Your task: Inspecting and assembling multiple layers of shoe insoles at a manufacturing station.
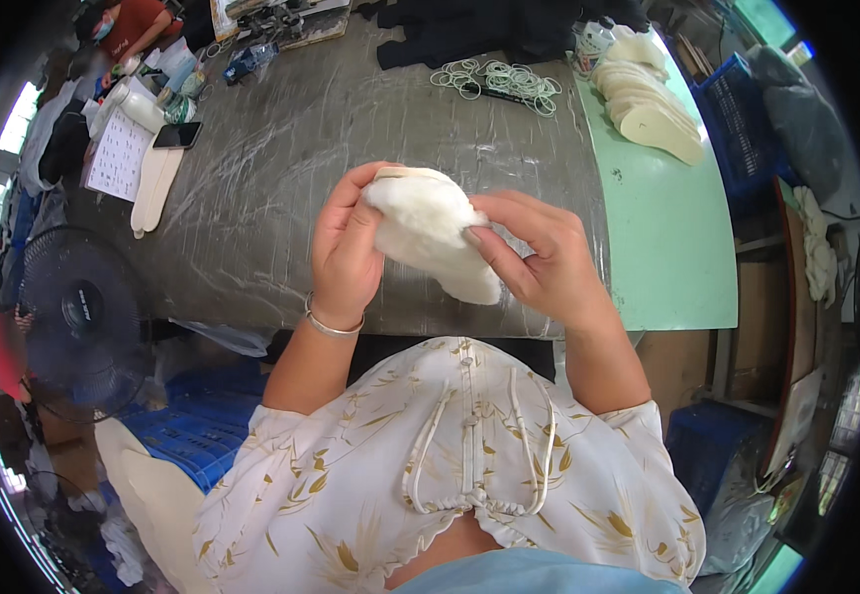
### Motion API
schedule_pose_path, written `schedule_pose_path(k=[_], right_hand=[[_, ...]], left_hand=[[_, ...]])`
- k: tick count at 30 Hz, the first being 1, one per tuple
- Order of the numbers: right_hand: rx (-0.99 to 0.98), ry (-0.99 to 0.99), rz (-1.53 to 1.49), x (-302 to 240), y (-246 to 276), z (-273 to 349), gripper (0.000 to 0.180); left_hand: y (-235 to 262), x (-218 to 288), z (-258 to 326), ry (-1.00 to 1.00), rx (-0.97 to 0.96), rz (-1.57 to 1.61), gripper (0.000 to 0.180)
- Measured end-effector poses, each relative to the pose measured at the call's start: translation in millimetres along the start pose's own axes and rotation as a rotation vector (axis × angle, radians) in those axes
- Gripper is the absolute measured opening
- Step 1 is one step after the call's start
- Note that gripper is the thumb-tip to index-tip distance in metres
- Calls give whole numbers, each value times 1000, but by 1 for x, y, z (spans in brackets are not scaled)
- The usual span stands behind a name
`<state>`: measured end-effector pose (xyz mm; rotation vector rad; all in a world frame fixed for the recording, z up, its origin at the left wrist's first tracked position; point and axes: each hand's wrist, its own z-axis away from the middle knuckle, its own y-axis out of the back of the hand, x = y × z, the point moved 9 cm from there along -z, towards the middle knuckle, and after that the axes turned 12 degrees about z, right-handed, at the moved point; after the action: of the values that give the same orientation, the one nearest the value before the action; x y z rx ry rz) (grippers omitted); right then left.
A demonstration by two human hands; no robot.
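Note:
A fleecy white insole [428,223] is held up above the near part of the table, its furry side showing and a thin cream edge along its top. My left hand [348,238] grips its left end, thumb on the fleece and fingers behind. With thumb and fingertips, my right hand [541,252] pinches its right edge. The lower right end of the insole hangs free below the right hand. The underside is hidden from view.
Cream insoles [648,104] lie fanned out on a green mat [662,247] at the right. Pale elastic bands [499,84] and dark cloth [479,30] lie at the back. On the left are a phone [177,136], a paper sheet [118,153] and a fan [83,307]. Another person [138,25] is at far left.

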<state>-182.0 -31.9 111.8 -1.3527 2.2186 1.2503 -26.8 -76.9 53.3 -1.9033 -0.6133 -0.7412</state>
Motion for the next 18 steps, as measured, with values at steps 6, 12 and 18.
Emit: schedule_pose_path(k=[6, 12, 18], right_hand=[[13, -114, 74, 3, 16, -5, 14], [-99, -135, -197, 19, 13, -1, 29], [5, 56, 24, -6, 37, -15, 30]], left_hand=[[-29, 16, -12, -34, -92, -180, 26], [-56, 38, -24, -90, -161, -510, 22], [-70, 32, -13, -202, -323, -852, 18]])
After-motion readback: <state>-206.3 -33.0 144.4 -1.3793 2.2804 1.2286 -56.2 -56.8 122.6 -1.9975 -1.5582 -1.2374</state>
